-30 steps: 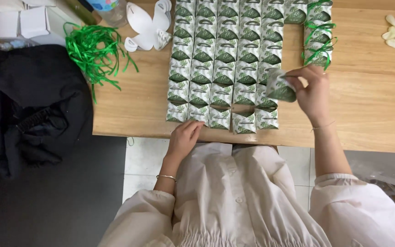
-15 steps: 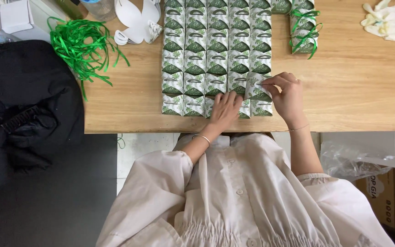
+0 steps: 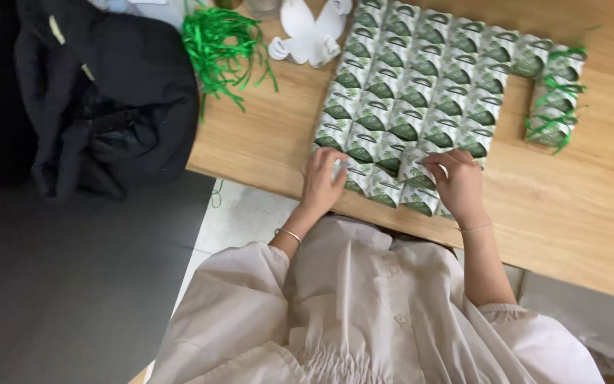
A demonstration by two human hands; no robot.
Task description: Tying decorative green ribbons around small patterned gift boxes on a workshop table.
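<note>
Head view, looking down on a wooden desk [image 3: 577, 206].

A block of small white gift boxes with green leaf print [image 3: 421, 85] is laid out in tight rows and columns, running from the far edge of the desk to its near edge. The boxes are packed touching one another, which keeps the rows straight and the block compact.

Left hand [image 3: 322, 181]: laid flat, fingers spread, on the boxes at the near left corner of the block, close to the near edge of the desk. The grip is open; nothing is enclosed. The palm-down pressure is judged to steady the row.

Right hand [image 3: 458, 183]: set on the near right part of the block, fingertips curled onto one box in the near rows [image 3: 416, 168]. Whether that box is pinched or only pressed into its gap cannot be told; the fingers hide its edges.

Three boxes tied with green ribbon [image 3: 554, 96] are stacked in a separate column just beside the right side of the block, kept apart from the untied ones.

A loose bundle of green ribbon [image 3: 223, 44] lies near the far left corner of the desk, with flat white unfolded box blanks [image 3: 308, 32] next to it. A black garment [image 3: 101, 99] is draped off the left edge of the desk.
</note>
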